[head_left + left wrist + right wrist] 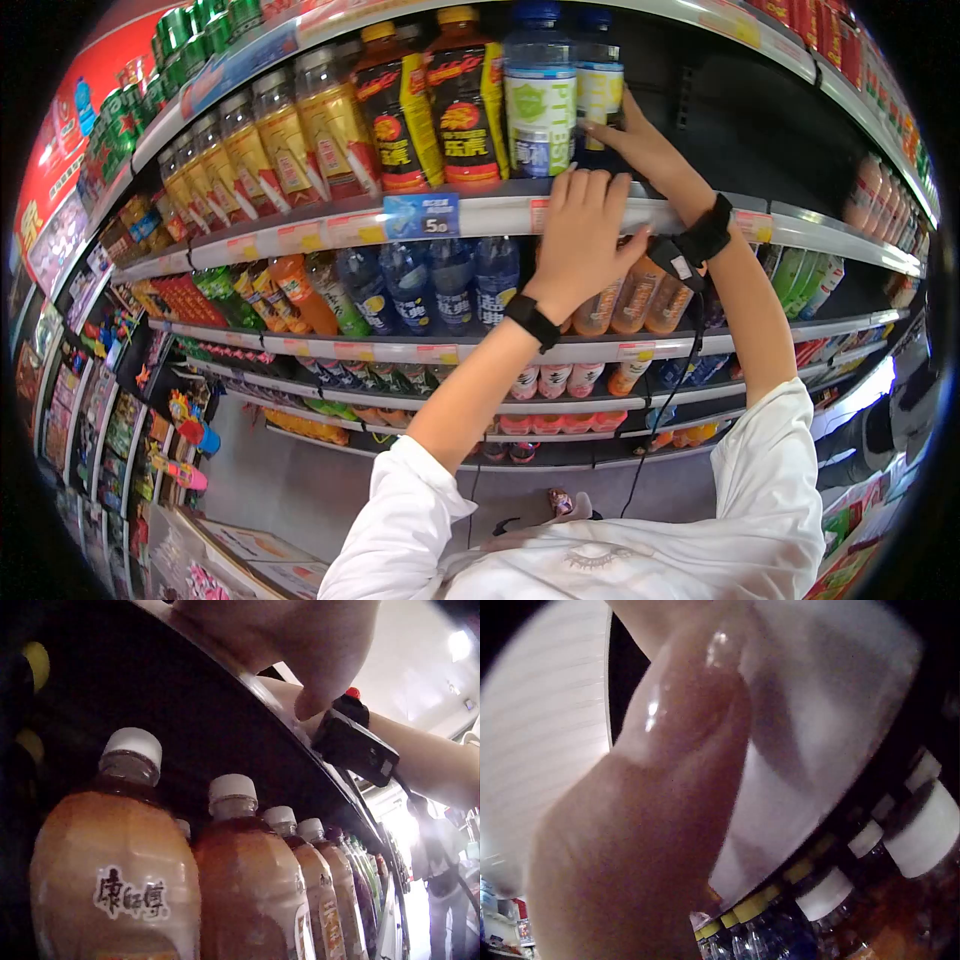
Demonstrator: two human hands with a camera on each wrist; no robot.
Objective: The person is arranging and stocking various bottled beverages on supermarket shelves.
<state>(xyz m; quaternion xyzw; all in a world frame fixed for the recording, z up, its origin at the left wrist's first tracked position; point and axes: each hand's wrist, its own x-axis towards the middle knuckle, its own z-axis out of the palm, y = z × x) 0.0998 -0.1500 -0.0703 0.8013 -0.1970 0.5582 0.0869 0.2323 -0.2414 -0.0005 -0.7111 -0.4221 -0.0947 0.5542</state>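
Observation:
In the head view my right hand [648,150] reaches onto the upper shelf and holds a blue-capped drink bottle [602,80]. Its thumb lies across the front and its fingers are at the right side, partly hidden. Just left of that stands a larger-looking bottle [540,95] with a blue cap and a green-and-white label. My left hand [588,235] rests over the front edge of the shelf [500,205], fingers extended and fingertips near that bottle's base. The left wrist view shows the same hand [300,637] on the edge, above brown drink bottles [120,877].
Black-and-yellow labelled bottles [462,110] and gold bottles [335,130] line the shelf to the left. Blue-labelled bottles [408,285] fill the shelf below. A dark gap [740,120] lies right of my right hand, and a black cable [665,410] hangs from the wrist.

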